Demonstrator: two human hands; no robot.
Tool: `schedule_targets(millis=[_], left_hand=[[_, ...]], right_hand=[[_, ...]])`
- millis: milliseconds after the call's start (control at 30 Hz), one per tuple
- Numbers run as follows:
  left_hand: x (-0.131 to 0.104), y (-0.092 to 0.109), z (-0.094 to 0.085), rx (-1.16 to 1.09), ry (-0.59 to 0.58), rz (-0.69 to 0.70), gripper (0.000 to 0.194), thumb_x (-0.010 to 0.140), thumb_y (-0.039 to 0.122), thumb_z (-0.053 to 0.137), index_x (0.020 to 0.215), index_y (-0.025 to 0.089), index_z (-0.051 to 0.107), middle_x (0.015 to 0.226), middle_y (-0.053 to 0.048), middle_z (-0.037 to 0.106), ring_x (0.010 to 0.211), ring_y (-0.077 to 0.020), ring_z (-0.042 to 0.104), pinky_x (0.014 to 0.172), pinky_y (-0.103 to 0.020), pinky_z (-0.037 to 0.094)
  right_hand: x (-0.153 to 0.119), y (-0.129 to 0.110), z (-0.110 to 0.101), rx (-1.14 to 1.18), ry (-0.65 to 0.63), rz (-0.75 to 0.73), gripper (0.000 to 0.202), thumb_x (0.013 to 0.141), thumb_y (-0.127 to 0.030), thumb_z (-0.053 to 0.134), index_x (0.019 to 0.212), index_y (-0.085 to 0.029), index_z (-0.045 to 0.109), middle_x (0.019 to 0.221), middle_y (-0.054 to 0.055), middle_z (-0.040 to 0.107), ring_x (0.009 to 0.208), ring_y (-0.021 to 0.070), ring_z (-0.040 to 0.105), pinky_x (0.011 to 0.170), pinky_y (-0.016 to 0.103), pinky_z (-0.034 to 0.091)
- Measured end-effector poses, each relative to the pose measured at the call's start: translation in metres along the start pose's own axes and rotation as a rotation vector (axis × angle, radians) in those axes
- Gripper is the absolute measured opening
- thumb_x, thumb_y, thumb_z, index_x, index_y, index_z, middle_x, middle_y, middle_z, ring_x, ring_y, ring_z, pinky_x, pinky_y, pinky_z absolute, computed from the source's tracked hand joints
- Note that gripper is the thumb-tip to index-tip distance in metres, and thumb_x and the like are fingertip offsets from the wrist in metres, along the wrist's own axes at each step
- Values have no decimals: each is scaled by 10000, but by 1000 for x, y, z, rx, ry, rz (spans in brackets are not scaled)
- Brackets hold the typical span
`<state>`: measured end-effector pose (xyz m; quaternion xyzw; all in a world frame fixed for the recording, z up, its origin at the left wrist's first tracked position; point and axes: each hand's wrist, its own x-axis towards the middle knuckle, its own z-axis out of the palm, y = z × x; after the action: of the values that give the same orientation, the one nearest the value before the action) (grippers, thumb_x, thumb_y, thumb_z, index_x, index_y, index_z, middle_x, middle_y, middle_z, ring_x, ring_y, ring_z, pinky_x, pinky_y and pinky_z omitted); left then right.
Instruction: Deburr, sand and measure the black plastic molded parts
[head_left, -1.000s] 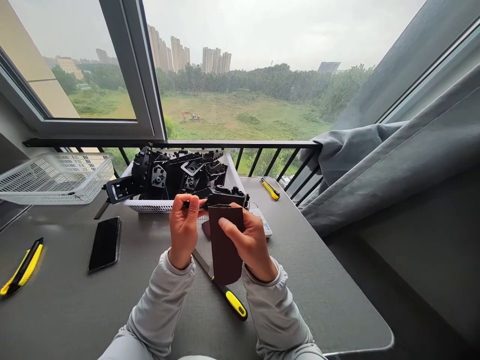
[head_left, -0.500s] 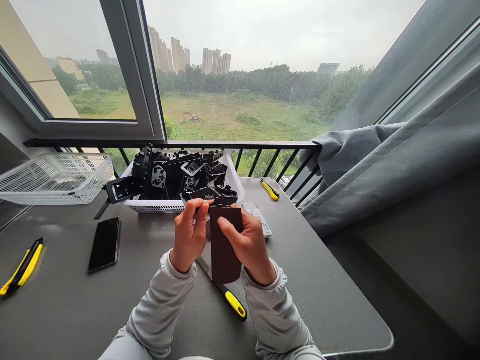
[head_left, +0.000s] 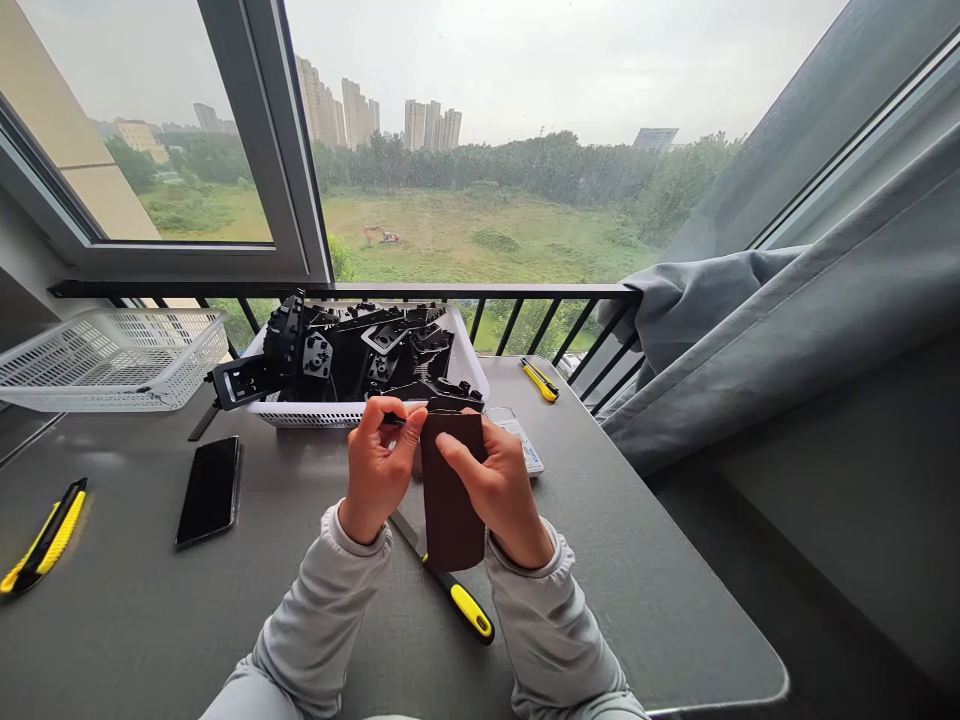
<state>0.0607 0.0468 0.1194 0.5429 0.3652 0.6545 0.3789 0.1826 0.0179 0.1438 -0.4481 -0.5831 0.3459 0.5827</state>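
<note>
Dark brown sandpaper-like sheet [head_left: 454, 500] hangs upright in my right hand [head_left: 506, 480], whose thumb presses on its face near the upper part. My left hand [head_left: 379, 470] pinches a small black part [head_left: 393, 419] at the sheet's upper left edge; most of that part is hidden by the fingers. Beneath the hands a knife-like tool with a black and yellow handle [head_left: 471, 610] lies on the table, its metal blade partly covered by the sheet. Behind the hands stands a white basket [head_left: 315, 415] piled with black plastic parts [head_left: 375, 350].
On the grey table [head_left: 285, 620] lie a black phone [head_left: 208, 490], a yellow and black cutter [head_left: 46, 538] at the left and a smaller yellow cutter [head_left: 541, 380] at the back right. A white case [head_left: 529, 452] sits behind my right hand. Another white basket [head_left: 112, 390] stands back left.
My left fingers have shifted slightly at the sheet's top edge, and more of the small black part shows between them. The sheet has moved marginally; my right hand keeps its grip.
</note>
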Motion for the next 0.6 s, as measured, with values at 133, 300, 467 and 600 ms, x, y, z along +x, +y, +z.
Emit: schedule_targets(millis=[133, 300, 467, 600], left_hand=[[1, 2, 1, -22, 61, -3, 244, 791, 389, 712, 806, 221, 536, 754, 11, 697, 571, -113, 635, 584, -230, 515], [6, 3, 0, -50, 190, 2, 298, 750, 366, 751, 815, 211, 504, 832, -8, 716, 601, -100, 651, 573, -210, 509], [11, 2, -2, -155, 245, -50, 306, 725, 338, 757, 829, 215, 497, 774, 18, 680, 724, -139, 699, 637, -238, 564], [12, 3, -3, -224, 290, -106, 302, 706, 288, 750, 858, 217, 499, 756, 38, 649, 735, -119, 688, 631, -207, 565]], right_hand=[[-2, 1, -2, 43, 64, 43, 146, 782, -320, 617, 740, -181, 634, 662, -8, 572, 580, 127, 508, 502, 227, 426], [-4, 2, -6, 147, 42, 143, 199, 777, -374, 649, 748, -178, 631, 645, 0, 603, 540, 130, 525, 469, 232, 443], [-6, -4, -7, 295, 1, 242, 233, 756, -402, 688, 769, -175, 638, 633, 8, 622, 523, 142, 559, 463, 246, 466], [-8, -8, -7, 450, 71, 264, 215, 741, -380, 684, 818, -184, 641, 647, 6, 625, 471, 128, 534, 419, 246, 445]])
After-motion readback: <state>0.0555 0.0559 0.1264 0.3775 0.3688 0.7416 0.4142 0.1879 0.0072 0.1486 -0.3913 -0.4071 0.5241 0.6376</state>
